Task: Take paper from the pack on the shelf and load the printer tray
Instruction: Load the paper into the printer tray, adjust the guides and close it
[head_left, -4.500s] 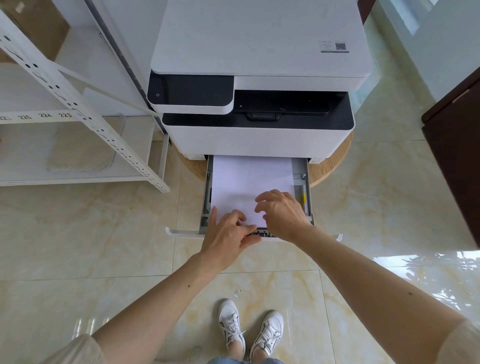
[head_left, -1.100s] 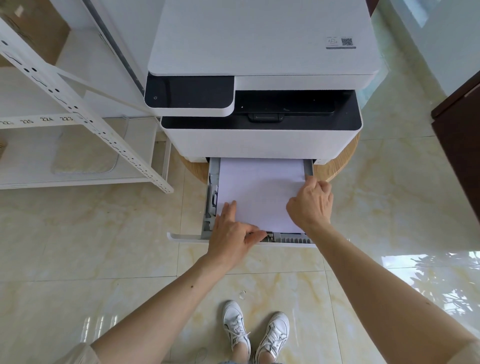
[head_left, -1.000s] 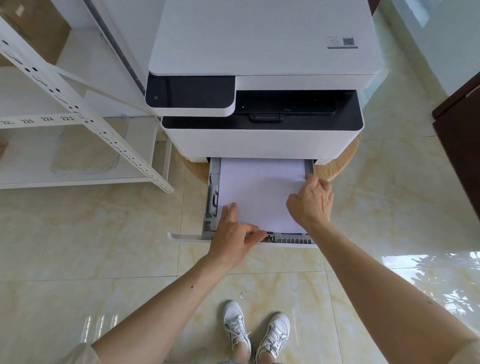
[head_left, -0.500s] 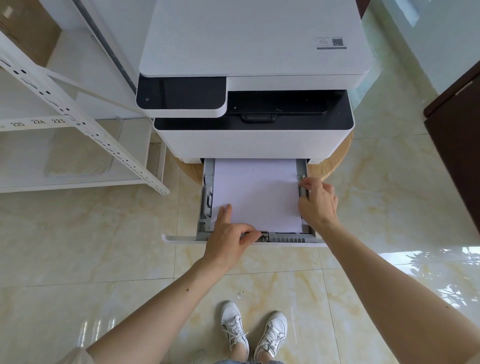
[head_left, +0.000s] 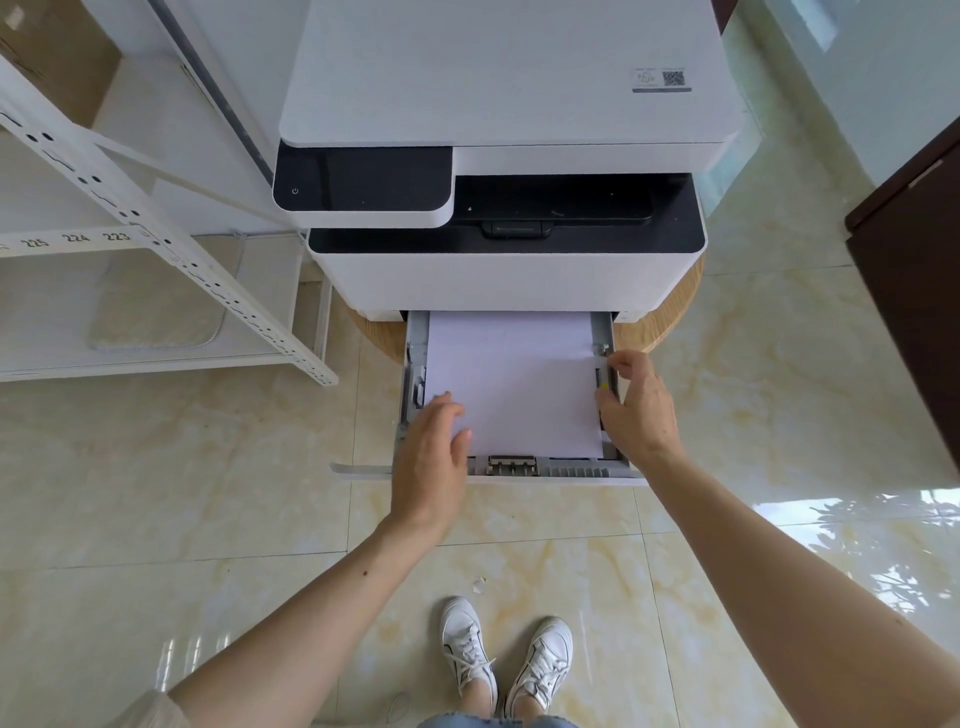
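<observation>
The white printer (head_left: 493, 156) has its grey paper tray (head_left: 571, 473) pulled out at the bottom. A stack of white paper (head_left: 511, 379) lies flat in the tray. My left hand (head_left: 434, 457) rests flat on the paper's near left corner, fingers loosely together, holding nothing. My right hand (head_left: 636, 410) is at the tray's right wall, thumb and fingers pinched on the grey side guide (head_left: 602, 364) against the paper's right edge. The paper pack is not in view.
A white metal shelf (head_left: 156, 234) stands to the left of the printer. The printer sits on a round wooden stand (head_left: 670, 306). A dark brown cabinet (head_left: 914, 312) is at the right. My white shoes (head_left: 506, 660) are on the tiled floor below the tray.
My left hand has slid from the middle of the paper's near edge to its left corner, uncovering the end guide. My right hand has moved off the paper onto the right side guide.
</observation>
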